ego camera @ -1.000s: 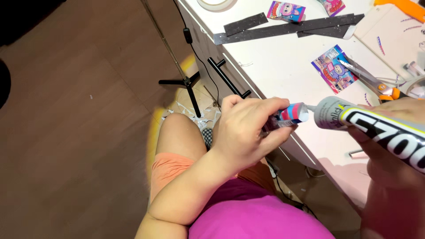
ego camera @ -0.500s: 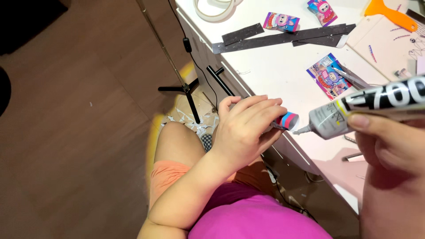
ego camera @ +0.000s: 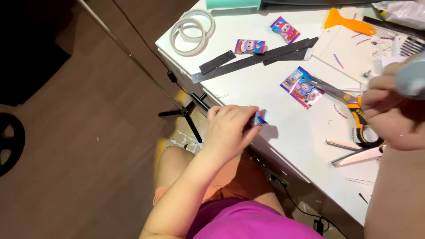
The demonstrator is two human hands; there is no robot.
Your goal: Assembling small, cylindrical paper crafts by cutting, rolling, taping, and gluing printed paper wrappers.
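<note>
The white table (ego camera: pixel 274 95) carries long dark strips (ego camera: pixel 254 59), two tape rings (ego camera: pixel 191 30), orange-handled scissors (ego camera: pixel 354 110) and small printed packets (ego camera: pixel 302 87). The left hand (ego camera: pixel 228 130) rests at the table's near edge, fingers (ego camera: pixel 239 116) clamped on a tiny colourful piece (ego camera: pixel 260 118). The right hand (ego camera: pixel 389 117), raised off to the side, grips a grey glue tube (ego camera: pixel 411 77). It looks like a gluing step; next would call for bringing nozzle and piece together steadily.

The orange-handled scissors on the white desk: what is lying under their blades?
Under the scissors, a colourful printed card lies on the white desk. The right hand covers part of the handles.
</note>
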